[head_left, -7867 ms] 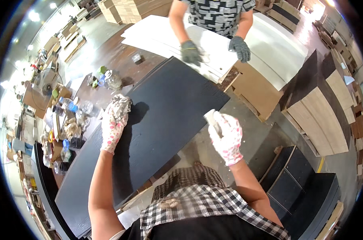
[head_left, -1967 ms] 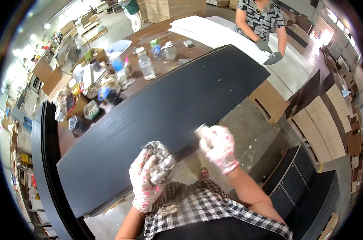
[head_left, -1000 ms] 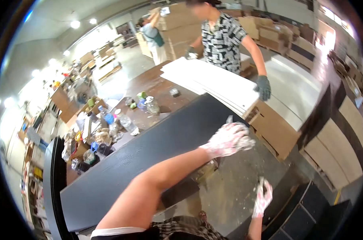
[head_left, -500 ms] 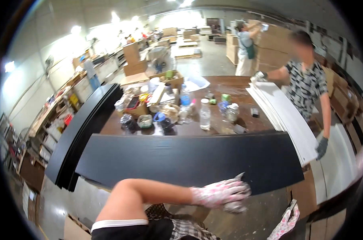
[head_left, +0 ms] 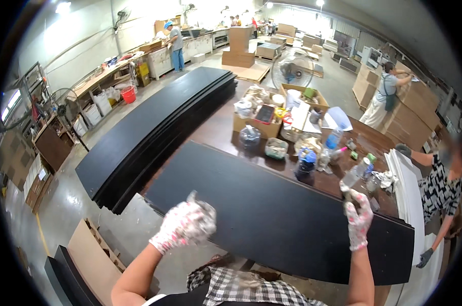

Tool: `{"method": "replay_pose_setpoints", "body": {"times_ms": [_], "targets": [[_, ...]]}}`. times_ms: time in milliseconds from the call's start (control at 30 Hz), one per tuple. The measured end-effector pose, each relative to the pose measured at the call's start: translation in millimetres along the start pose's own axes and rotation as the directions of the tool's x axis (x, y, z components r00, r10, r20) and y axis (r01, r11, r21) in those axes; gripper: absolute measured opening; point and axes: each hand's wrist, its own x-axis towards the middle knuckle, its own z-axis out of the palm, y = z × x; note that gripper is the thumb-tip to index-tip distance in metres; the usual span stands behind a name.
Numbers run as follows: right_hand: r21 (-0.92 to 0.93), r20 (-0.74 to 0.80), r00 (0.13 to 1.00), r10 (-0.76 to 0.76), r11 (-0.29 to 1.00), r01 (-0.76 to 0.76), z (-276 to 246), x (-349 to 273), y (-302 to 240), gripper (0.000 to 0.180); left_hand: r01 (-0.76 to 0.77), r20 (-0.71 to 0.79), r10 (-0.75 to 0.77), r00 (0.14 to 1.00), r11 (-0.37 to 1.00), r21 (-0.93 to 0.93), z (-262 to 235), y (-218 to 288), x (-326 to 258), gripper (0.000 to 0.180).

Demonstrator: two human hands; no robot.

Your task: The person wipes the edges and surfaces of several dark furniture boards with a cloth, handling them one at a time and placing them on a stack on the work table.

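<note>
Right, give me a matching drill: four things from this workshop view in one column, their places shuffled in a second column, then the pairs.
1. left hand
2. right hand
3. stack of dark panels
4. standing fan

A. far end of the table
B. left of the table
C. near edge of the black panel
D. far edge of the black panel, by the bottles

Pairs: 1-C, 2-D, 3-B, 4-A

A long dark wooden workbench (head_left: 215, 133) is seen carrying a large black panel (head_left: 271, 214) laid flat across its near side. Behind the panel, a cardboard box (head_left: 261, 125), plastic bottles (head_left: 333, 140), small containers and loose papers (head_left: 338, 118) are crowded together on the bench. A stack of long black panels (head_left: 154, 132) is laid along its left side.
</note>
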Motion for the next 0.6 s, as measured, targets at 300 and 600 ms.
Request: {"method": "replay_pose_setpoints", "body": {"times_ms": [300,600], "targets": [[0.479,0.071,0.94,0.335,0.815,-0.327,240,48,39,0.027,0.238,-0.47,-0.394,0.79,0.903,-0.358,-67,-199,22,0.036],[0.522,0.066,0.921,0.385,0.773,-0.361,249,50,44,0.029,-0.4,-0.23,0.341,0.911,0.865,-0.302,-11,-82,216,0.06]]}}
